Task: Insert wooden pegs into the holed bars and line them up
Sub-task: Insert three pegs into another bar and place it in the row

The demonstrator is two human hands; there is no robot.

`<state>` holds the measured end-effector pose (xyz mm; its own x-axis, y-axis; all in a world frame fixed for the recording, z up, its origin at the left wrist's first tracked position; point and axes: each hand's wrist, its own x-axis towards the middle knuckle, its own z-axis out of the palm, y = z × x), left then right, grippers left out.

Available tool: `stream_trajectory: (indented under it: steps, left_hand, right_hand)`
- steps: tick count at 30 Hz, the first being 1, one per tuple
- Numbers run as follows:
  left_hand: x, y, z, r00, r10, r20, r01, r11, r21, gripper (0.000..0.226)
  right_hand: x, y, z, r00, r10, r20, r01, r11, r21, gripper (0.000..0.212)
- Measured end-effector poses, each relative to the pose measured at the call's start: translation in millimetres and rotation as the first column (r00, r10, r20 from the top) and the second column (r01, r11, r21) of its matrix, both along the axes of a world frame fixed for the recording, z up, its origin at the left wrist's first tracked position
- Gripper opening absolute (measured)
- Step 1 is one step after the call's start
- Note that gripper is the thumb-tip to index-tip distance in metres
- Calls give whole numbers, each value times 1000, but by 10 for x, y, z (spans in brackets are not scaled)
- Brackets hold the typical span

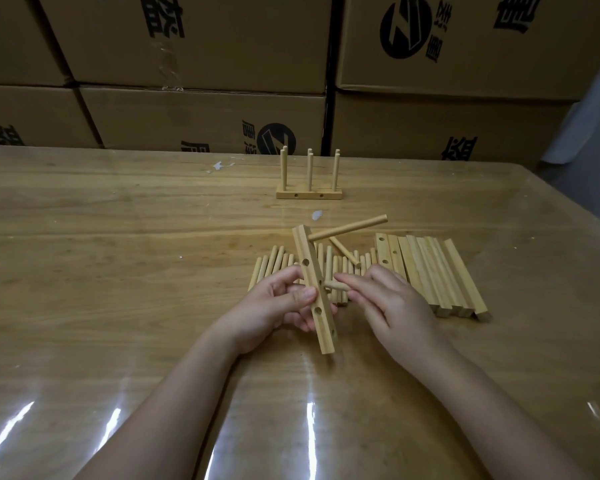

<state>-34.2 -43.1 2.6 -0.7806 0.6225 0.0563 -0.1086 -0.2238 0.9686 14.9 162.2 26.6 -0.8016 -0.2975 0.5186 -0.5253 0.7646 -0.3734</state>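
The left hand (278,306) has its grip closed round a pale square-section wooden bar with drilled round holes (313,277), held tilted above the glossy wood-grain table (118,237). One long round wooden peg (349,227) already sticks out sideways near this bar's far end. The right hand (392,299) pinches a second pale wooden peg (336,286) in its fingertips, the peg's tip touching the bar's right face at a hole about halfway along — so the step in hand looks like seating the second peg. The next move probably calls for keeping the peg square to that hole and pushing straight in while the left grip braces the bar. Behind the bar lies a row of loose round wooden pegs (274,261). To its right sits a stack of plain wooden bars (437,271). Well beyond it stands a finished wooden bar with upright pegs (309,195).
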Motion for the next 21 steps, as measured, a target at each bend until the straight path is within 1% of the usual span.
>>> stream_trajectory:
  steps: [7, 11, 15, 19, 21]
  left_hand:
    - [-7, -6, -25, 1000, -5, -16, 5, 1000, -17, 63]
    - [-24, -1, -52, 999, -3, -33, 1, 998, -63, 59]
    - [-39, -7, -80, 999, -12, -37, 8, 994, -109, 48]
    - [-36, -1, -80, 998, -17, -55, 9, 991, -131, 52]
    - [-35, 3, -76, 998, -20, -58, 12, 991, -136, 52]
  right_hand:
    - [28, -21, 54, 1000, -20, -17, 20, 1000, -6, 16]
    - [25, -4, 74, 996, -41, -82, 44, 999, 32, 15]
    - [32, 1, 78, 986, -61, -157, 70, 996, 52, 18]
    - [38, -4, 73, 969, -104, -226, 128, 987, 97, 16]
    - [50, -12, 70, 959, -120, -258, 158, 979, 131, 19]
